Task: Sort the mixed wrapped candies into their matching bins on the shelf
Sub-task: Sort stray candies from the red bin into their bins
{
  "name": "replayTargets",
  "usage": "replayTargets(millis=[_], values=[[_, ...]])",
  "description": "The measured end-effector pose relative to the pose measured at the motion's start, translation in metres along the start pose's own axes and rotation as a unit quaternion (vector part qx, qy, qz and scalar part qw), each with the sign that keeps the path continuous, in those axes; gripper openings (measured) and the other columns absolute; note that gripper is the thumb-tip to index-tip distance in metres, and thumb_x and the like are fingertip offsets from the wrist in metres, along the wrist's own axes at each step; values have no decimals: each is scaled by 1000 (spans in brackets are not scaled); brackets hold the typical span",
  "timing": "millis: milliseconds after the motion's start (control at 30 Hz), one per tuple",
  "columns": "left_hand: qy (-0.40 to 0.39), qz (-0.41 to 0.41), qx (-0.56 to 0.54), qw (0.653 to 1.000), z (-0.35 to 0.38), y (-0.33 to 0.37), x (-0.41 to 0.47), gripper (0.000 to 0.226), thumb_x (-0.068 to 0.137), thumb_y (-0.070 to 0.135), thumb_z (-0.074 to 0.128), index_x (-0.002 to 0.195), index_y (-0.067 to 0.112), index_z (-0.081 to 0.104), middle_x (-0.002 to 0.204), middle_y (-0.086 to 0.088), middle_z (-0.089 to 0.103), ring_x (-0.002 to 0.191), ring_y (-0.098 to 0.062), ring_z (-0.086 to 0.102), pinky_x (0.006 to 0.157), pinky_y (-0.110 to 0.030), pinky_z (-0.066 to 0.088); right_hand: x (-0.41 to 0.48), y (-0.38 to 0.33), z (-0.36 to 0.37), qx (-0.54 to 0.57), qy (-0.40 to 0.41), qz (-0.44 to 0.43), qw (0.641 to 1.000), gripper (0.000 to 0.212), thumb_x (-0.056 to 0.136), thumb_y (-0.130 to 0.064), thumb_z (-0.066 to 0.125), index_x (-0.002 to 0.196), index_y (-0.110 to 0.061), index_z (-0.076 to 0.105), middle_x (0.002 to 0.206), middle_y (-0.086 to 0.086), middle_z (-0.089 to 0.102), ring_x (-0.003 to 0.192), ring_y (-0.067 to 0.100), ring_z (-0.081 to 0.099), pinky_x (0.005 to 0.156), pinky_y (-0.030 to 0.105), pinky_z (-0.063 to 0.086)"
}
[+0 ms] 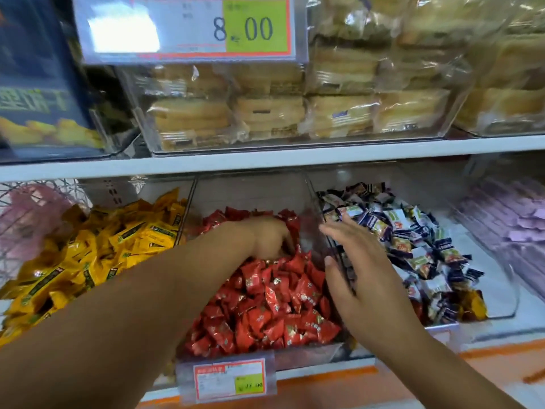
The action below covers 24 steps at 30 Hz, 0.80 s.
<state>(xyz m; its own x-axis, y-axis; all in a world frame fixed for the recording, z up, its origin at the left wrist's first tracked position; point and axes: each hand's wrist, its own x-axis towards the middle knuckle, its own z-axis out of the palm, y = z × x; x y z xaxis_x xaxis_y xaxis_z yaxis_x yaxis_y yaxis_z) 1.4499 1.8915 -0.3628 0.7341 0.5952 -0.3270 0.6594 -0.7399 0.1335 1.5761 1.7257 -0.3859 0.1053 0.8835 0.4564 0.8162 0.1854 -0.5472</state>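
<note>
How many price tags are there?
2: a big price tag on the upper bin, a small price tag on the red candy bin's front. The right arm may hide another.

bins (pixel 303 357) open on top, with reaching room beneath the upper shelf (pixel 295 159); clear divider walls (pixel 317 202) block sideways passage between them.

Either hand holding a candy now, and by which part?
Right hand is open, holding nothing. Left hand digs into red candies; its hold cannot be told.
</note>
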Motion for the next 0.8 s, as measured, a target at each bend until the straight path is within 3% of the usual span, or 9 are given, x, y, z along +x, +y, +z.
replayTargets(millis=[133, 200, 333, 467, 567, 633, 700, 800], values=[[-34, 4, 102, 994, 11, -25, 6, 63, 89, 16, 53, 146, 35, 38, 155, 7, 32, 139, -21, 33, 112, -34, 33, 1, 0, -1, 7, -7, 4, 1000, 44, 93, -35, 41, 137, -31, 48, 141, -25, 36, 139, -6, 20, 110, 10, 11], [-25, -1, 94, 995, 12, -30, 8, 68, 86, 18, 59, 147, 36, 34, 155, 5, 30, 140, -22, 29, 113, -37, 31, 0, 0, -2, 7, -12, 3, 1000, 44, 93, -36, 40, 136, -33, 47, 139, -28, 34, 138, -9, 18, 109, 9, 10], [63, 5, -28, 998, 9, -28, 13, 48, 85, 43, 69, 129, 28, 59, 133, 1, 54, 120, -18, 49, 97, -21, 37, 0, -1, -3, 13, -11, 4, 1000, 42, 93, -36, 41, 135, -34, 48, 142, -26, 35, 137, -10, 19, 109, 9, 10], [-15, 2, -15, 1000, 8, -26, 20, 28, 85, 16, 66, 113, 18, 69, 122, -3, 62, 102, -18, 59, 90, -28, 47, -1, 0, -2, 15, -7, 5, 1000, 41, 93, -38, 40, 133, -34, 50, 142, -26, 36, 137, -10, 21, 109, 6, 11], [-25, -3, 16, 1000, 11, -22, 23, 3, 85, 13, 64, 85, 16, 64, 85, -3, 64, 78, -19, 56, 68, -25, 43, -1, -1, -2, 18, -4, 9, 1000, 40, 93, -39, 41, 131, -36, 50, 140, -27, 36, 135, -12, 22, 105, 0, 11], [-18, -11, 24, 999, 12, -22, 22, 4, 86, 15, 65, 90, 14, 66, 81, -2, 62, 77, -20, 57, 68, -27, 46, -1, -1, -2, 23, 1, 13, 1000, 38, 92, -35, 45, 129, -36, 52, 138, -28, 38, 133, -14, 23, 104, -2, 10], [-11, -25, 41, 999, 14, -23, 23, 17, 87, 18, 65, 102, 12, 68, 94, -6, 65, 82, -22, 60, 74, -31, 51, -1, -2, -2, 28, 3, 15, 999, 38, 91, -34, 45, 128, -35, 54, 137, -27, 39, 132, -14, 24, 104, -1, 11], [-20, -33, 50, 998, 13, -23, 22, 27, 90, 24, 63, 114, 13, 66, 106, -6, 64, 87, -21, 58, 74, -29, 47, -2, -2, -2, 30, 6, 14, 999, 38, 91, -34, 46, 127, -32, 55, 136, -25, 41, 131, -15, 25, 105, -1, 12]])
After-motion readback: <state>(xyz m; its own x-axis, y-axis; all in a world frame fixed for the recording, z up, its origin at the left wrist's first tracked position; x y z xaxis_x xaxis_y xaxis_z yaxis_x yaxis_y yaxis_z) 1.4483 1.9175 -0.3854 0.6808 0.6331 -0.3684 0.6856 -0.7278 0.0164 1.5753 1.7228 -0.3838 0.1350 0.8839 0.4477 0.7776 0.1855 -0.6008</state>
